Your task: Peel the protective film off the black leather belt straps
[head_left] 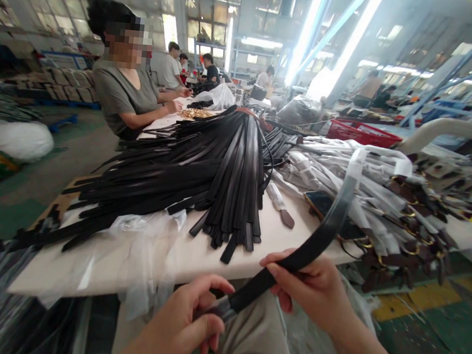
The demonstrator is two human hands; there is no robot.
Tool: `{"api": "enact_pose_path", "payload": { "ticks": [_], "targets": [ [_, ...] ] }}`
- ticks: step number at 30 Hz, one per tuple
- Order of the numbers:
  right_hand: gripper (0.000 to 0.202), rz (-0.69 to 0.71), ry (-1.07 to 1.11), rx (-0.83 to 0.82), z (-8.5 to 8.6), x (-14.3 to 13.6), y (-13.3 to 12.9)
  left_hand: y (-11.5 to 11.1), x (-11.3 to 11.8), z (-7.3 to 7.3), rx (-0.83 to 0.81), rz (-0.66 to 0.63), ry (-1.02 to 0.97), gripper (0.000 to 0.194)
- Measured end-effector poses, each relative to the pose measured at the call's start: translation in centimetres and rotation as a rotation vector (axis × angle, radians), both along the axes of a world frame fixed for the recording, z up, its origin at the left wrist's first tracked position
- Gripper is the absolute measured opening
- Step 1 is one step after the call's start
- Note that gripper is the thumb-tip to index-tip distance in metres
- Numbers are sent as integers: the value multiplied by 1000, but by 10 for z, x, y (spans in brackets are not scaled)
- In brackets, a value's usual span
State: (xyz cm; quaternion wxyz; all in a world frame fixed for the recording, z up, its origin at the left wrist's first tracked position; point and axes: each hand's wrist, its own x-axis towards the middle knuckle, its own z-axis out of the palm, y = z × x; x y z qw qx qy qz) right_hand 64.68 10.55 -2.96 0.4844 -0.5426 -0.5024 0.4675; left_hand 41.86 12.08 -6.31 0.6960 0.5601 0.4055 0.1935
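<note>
A black strap (317, 238) curves from near my lap up to the right, its far end covered in clear plastic. My left hand (201, 315) grips its lower end, where some plastic wrap shows, with thumb and fingers closed on it. Farther up, my right hand (306, 287) pinches the strap between thumb and fingers. Beyond my hands, a large fanned pile of black straps (235, 182) lies on the pale table (186, 261). To the right is a heap of plastic-wrapped handles (376, 196) with brown tabs and gold rings.
Loose clear plastic (141, 246) hangs over the near table edge. A person (123, 88) works at the left side, near gold-coloured pieces (195, 113). A red basket (363, 133) stands at the back right. More strips (11, 294) lie at the lower left.
</note>
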Motion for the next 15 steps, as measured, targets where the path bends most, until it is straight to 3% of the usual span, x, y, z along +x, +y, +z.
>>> {"api": "enact_pose_path", "payload": {
  "ticks": [6, 9, 11, 13, 15],
  "targets": [
    [38, 158, 157, -22, -21, -17, 4, -2, 3, 5, 132, -2, 40, 34],
    [39, 191, 193, -34, -22, -24, 4, -1, 3, 6, 211, 45, 109, 34],
    [35, 191, 213, -35, -13, -26, 8, -2, -1, 14, 227, 58, 104, 36],
    [31, 193, 254, -7, 5, -30, 13, -6, -11, 31, 275, 102, 82, 37],
    [26, 249, 309, 52, 34, -40, 19, -15, -29, 56, 367, 305, 122, 39]
  ]
}}
